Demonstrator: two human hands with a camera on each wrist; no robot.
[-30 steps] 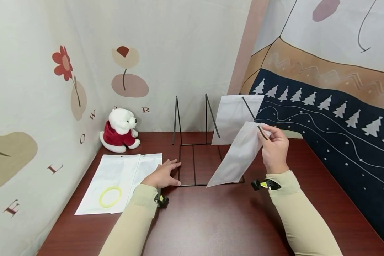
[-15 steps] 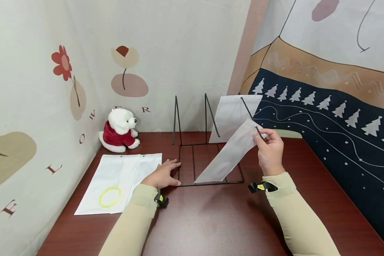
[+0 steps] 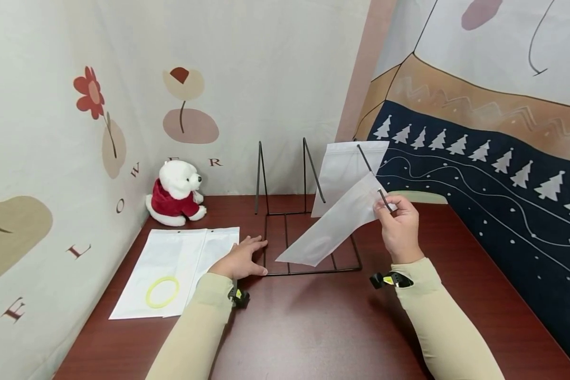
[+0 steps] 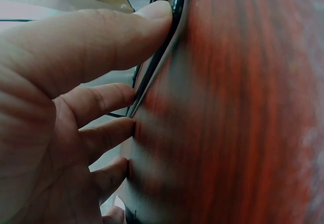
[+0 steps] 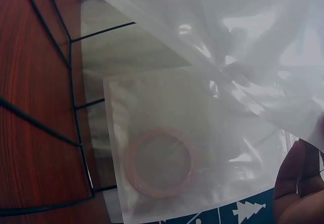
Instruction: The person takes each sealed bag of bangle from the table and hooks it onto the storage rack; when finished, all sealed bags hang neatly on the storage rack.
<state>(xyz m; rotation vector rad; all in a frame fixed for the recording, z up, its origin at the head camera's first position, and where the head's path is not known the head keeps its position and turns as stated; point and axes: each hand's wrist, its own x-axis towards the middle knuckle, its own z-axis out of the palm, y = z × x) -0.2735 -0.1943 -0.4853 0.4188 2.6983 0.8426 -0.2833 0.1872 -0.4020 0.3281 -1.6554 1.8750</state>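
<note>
My right hand [image 3: 401,229] pinches the top corner of a translucent white plastic bag [image 3: 332,224], right at the upturned tip of a black prong. The prong belongs to a black wire rack [image 3: 313,272]. The bag slants down to the left over the rack's base. Farther back on the same side of the rack hangs another white bag [image 3: 349,161]; the right wrist view shows a pinkish ring [image 5: 131,164] inside a bag. My left hand [image 3: 242,258] rests at the base's left side, fingers spread, with the thumb [image 4: 142,29] against the bar.
On the left of the brown table [image 3: 323,327] lie flat white bags [image 3: 171,256], a yellow ring [image 3: 149,293] showing in one. Behind them sits a white toy bear [image 3: 174,198] in red. Two prongs at the rack's left and middle stand bare. Printed cloth [image 3: 275,79] encloses the table.
The bag in my right hand has swung left across the rack's base, its lower end now higher. That hand has shifted slightly left. My left hand has stayed put.
</note>
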